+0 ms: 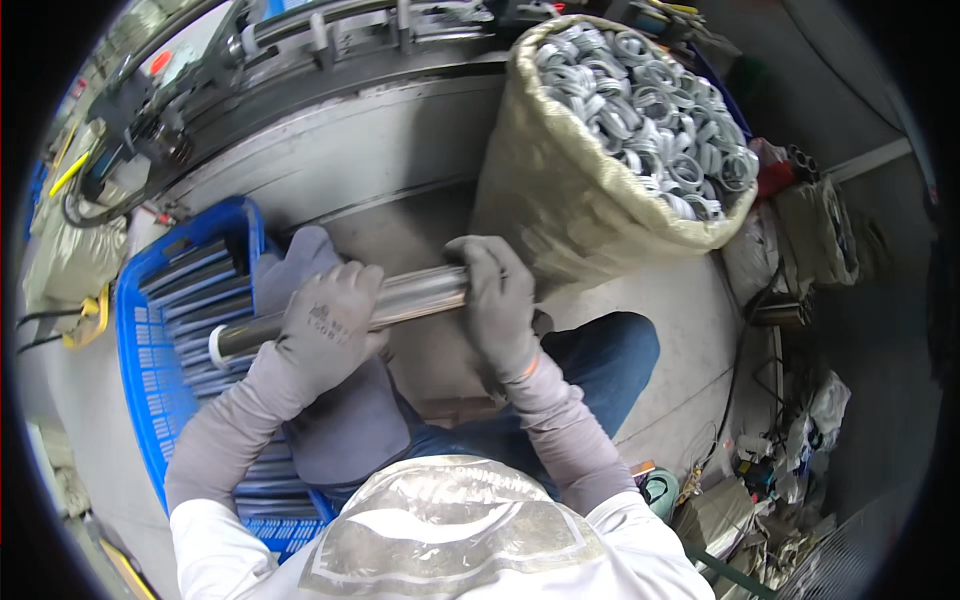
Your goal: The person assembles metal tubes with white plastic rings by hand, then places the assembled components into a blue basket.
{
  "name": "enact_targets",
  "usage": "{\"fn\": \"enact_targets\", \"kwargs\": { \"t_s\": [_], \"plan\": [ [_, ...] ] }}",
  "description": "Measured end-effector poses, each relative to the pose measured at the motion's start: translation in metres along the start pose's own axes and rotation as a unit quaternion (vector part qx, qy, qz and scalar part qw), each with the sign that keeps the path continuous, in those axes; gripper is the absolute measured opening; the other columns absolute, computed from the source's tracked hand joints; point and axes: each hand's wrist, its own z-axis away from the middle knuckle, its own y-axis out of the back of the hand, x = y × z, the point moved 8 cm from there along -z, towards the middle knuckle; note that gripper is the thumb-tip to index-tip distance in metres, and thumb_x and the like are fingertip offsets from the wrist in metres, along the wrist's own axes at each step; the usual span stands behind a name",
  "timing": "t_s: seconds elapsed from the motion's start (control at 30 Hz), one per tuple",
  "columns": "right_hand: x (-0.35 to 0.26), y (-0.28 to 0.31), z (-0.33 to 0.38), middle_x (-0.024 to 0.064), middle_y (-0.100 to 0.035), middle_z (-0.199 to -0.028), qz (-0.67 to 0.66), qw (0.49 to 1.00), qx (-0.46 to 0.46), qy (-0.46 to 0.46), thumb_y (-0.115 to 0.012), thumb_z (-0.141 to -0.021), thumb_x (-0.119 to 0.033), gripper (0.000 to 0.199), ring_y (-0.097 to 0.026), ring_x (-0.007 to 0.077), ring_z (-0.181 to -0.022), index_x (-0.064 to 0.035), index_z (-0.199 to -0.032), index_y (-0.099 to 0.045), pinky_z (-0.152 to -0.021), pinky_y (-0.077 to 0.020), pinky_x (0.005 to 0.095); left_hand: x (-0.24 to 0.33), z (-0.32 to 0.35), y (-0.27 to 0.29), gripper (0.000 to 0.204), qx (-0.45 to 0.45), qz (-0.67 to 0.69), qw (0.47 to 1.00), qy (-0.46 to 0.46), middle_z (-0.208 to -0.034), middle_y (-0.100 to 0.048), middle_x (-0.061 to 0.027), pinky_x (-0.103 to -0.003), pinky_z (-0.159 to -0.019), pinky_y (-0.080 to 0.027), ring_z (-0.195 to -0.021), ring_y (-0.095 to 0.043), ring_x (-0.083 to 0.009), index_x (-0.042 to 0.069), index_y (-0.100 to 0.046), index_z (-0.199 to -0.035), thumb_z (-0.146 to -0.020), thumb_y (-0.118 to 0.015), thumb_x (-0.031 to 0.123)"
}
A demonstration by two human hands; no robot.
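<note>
A shiny metal tube [425,294] lies crosswise in front of me, its right end slightly higher in the picture. Grey-gloved, my left hand [335,318] wraps around its middle. My right hand [497,300], also gloved in grey, closes on the right end and hides it. Left of my left hand the tube looks dark, and a white ring [215,345] sits at that tip. This tip is over a blue plastic basket [132,340], in which several dark tubes [205,290] lie side by side.
Ahead to the right stands a large beige sack [545,200] full of grey metal rings [650,115]. A long machine [290,95] runs along the far side. Bags and scraps [740,500] pile up at the right. A grey cloth [350,430] covers my left leg.
</note>
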Motion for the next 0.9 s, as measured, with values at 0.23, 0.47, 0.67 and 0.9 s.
{"fn": "enact_targets", "kwargs": {
  "t_s": [0.23, 0.47, 0.67, 0.9],
  "plan": [
    [0.019, 0.004, -0.005, 0.0119, -0.076, -0.103, -0.107, 0.993, -0.038, -0.035, -0.054, -0.108, -0.011, 0.025, -0.07, 0.0168, -0.097, 0.0035, -0.117, -0.073, -0.089, -0.0542, 0.0306, -0.002, -0.003, 0.01, 0.059, -0.008, 0.051, 0.998, -0.025, -0.106, -0.065, -0.0177, -0.046, -0.09, -0.052, -0.102, -0.066, -0.0356, 0.002, -0.058, -0.122, -0.075, -0.082, 0.028],
    [-0.04, 0.194, -0.112, 0.0146, -0.074, -0.126, 0.263, 0.941, 0.11, 0.182, -0.079, -0.094, -0.013, 0.042, -0.071, 0.0258, -0.116, -0.0042, -0.134, -0.071, -0.096, -0.0573, 0.0405, -0.035, 0.036, 0.026, 0.065, -0.019, 0.115, 0.992, 0.049, -0.115, -0.065, -0.0259, -0.052, -0.099, -0.047, -0.11, -0.061, -0.0455, -0.001, -0.058, -0.134, -0.074, -0.077, 0.02],
    [0.057, 0.264, -0.2, 0.0164, -0.075, -0.126, 0.454, 0.879, -0.125, -0.082, -0.073, -0.088, -0.022, 0.036, -0.068, 0.0346, -0.122, -0.012, -0.122, -0.078, -0.107, -0.0517, 0.0425, -0.033, 0.037, 0.018, 0.062, 0.009, 0.117, 0.993, 0.032, -0.115, -0.066, -0.0258, -0.051, -0.1, -0.047, -0.112, -0.062, -0.0446, -0.002, -0.059, -0.13, -0.074, -0.076, 0.019],
    [0.058, 0.24, -0.205, 0.0204, -0.077, -0.113, 0.55, 0.804, -0.215, -0.071, -0.069, -0.085, -0.026, 0.029, -0.073, 0.0365, -0.113, -0.0066, -0.103, -0.083, -0.101, -0.0546, 0.0445, -0.034, 0.036, 0.02, 0.061, -0.011, 0.126, 0.991, 0.032, -0.115, -0.066, -0.0238, -0.05, -0.099, -0.048, -0.112, -0.062, -0.0434, -0.002, -0.06, -0.129, -0.074, -0.075, 0.02]
  ]
}}
